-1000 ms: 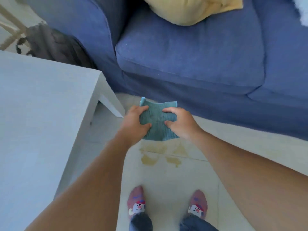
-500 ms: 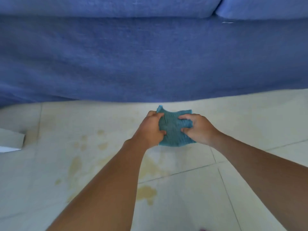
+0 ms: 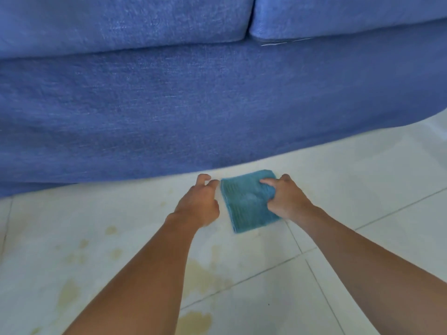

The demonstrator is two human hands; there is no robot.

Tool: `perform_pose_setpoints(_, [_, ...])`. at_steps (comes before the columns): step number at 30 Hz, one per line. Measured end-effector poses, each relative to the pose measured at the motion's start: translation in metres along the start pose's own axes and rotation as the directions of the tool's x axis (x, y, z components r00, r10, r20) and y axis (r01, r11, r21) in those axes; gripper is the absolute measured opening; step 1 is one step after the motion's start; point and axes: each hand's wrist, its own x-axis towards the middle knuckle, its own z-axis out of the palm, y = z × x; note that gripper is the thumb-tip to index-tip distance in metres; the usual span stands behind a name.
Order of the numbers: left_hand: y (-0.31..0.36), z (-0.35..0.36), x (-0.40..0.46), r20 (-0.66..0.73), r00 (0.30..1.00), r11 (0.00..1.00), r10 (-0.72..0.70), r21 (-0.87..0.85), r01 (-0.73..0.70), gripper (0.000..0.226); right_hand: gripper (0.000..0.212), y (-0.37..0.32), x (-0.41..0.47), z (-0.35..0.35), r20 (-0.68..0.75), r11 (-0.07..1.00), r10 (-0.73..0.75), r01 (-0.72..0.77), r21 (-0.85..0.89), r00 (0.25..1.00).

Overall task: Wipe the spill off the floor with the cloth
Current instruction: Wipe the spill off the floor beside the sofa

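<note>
A folded teal cloth (image 3: 244, 201) lies low over the pale tiled floor, just in front of the sofa. My right hand (image 3: 287, 201) grips its right edge, index finger laid on top. My left hand (image 3: 200, 204) is beside the cloth's left edge, fingers loosely curled and apart, holding nothing. The spill shows as yellowish-brown patches: a large one (image 3: 203, 274) between my forearms, a puddle (image 3: 193, 321) at the bottom edge, and smaller spots (image 3: 70, 290) to the left. The cloth sits beyond the big patches, and I cannot tell whether it touches the tiles.
A blue fabric sofa (image 3: 193, 105) fills the upper half of the view, its front face meeting the floor right behind the cloth. Tile joints run diagonally across the floor (image 3: 362, 274) on the right.
My left hand has let go of the cloth and now sits beside it. The view has dropped close to the floor; the cloth is spread flatter, held by my right hand alone.
</note>
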Motion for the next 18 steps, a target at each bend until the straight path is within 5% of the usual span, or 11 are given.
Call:
perform_pose_setpoints(3, [-0.024, -0.008, -0.001, -0.105, 0.994, 0.974, 0.022, 0.225, 0.002, 0.063, 0.054, -0.001, 0.001, 0.02, -0.185, 0.955, -0.192, 0.14, -0.263, 0.964])
perform_pose_setpoints(6, [-0.041, -0.014, -0.003, -0.009, 0.999, 0.95, 0.032, 0.311, -0.027, 0.078, 0.074, -0.018, 0.004, 0.054, 0.011, 0.917, -0.318, 0.31, -0.252, 0.948])
perform_pose_setpoints(9, [-0.051, -0.015, -0.003, 0.172, 0.984, 0.948, -0.034, 0.317, -0.023, 0.116, 0.073, 0.0, -0.028, 0.075, 0.046, 0.893, -0.346, 0.344, -0.29, 0.937])
perform_pose_setpoints(12, [-0.054, -0.019, 0.001, 0.303, 0.951, 0.938, -0.063, 0.343, -0.047, 0.148, 0.069, 0.042, -0.054, 0.075, -0.027, 0.906, -0.285, 0.26, -0.333, 0.958])
perform_pose_setpoints(15, [-0.054, -0.014, 0.004, 0.319, 0.947, 0.904, -0.045, 0.416, -0.097, 0.157, 0.077, 0.032, -0.008, 0.06, -0.139, 0.959, -0.109, 0.068, -0.274, 0.984])
perform_pose_setpoints(18, [-0.054, -0.007, 0.001, 0.289, 0.956, 0.896, -0.042, 0.433, -0.092, 0.156, 0.074, 0.006, -0.014, 0.075, -0.114, 0.949, -0.193, 0.155, -0.276, 0.975])
